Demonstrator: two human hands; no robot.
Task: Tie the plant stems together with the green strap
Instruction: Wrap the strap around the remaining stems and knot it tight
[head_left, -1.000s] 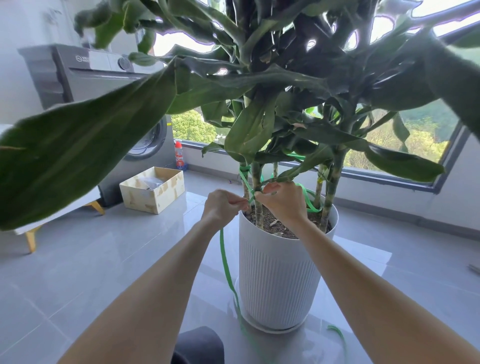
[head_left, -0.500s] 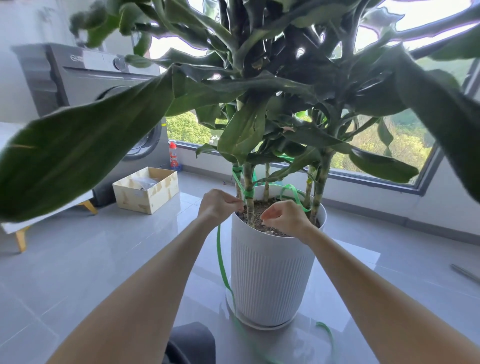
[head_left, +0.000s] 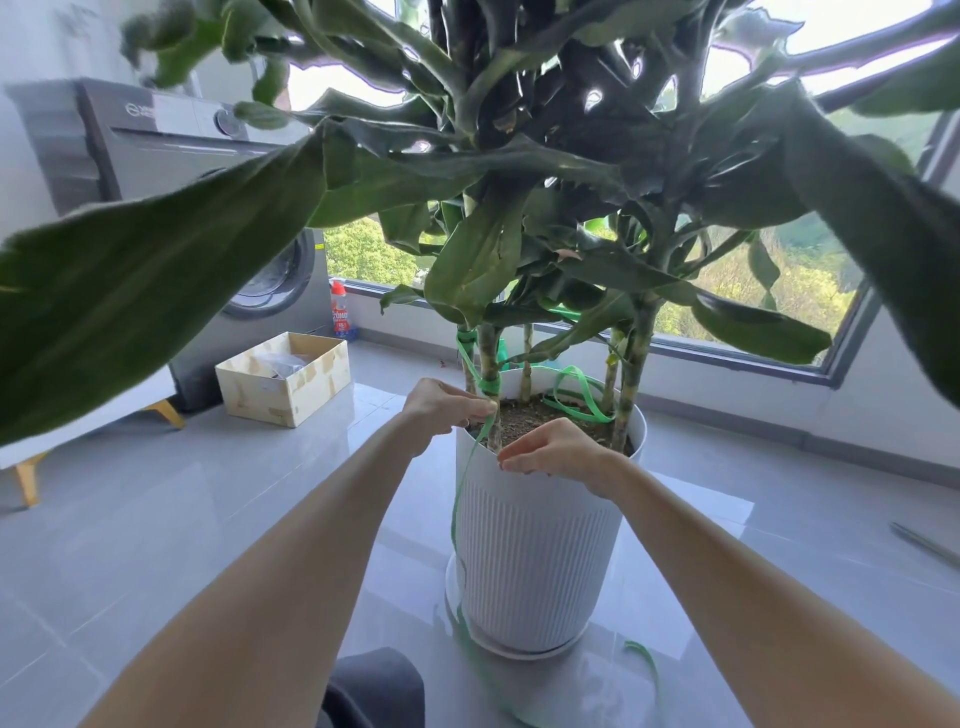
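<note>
A tall leafy plant stands in a white ribbed pot on the floor. Several striped stems rise from the soil. A green strap loops around the stems, is wrapped on the front left stem, and trails down the pot's left side onto the floor. My left hand pinches the strap beside the front left stem, just above the pot rim. My right hand hovers over the near rim with fingers curled, fingertips close to the strap; whether it holds the strap is unclear.
A grey washing machine stands at the back left with an open cardboard box and a red-capped bottle beside it. Large leaves hang across the view. A window runs behind the plant. My knee is near the pot.
My right hand has dropped from the stems down to the near pot rim. My left hand stays at the front left stem. The strap loop now lies loose over the soil.
</note>
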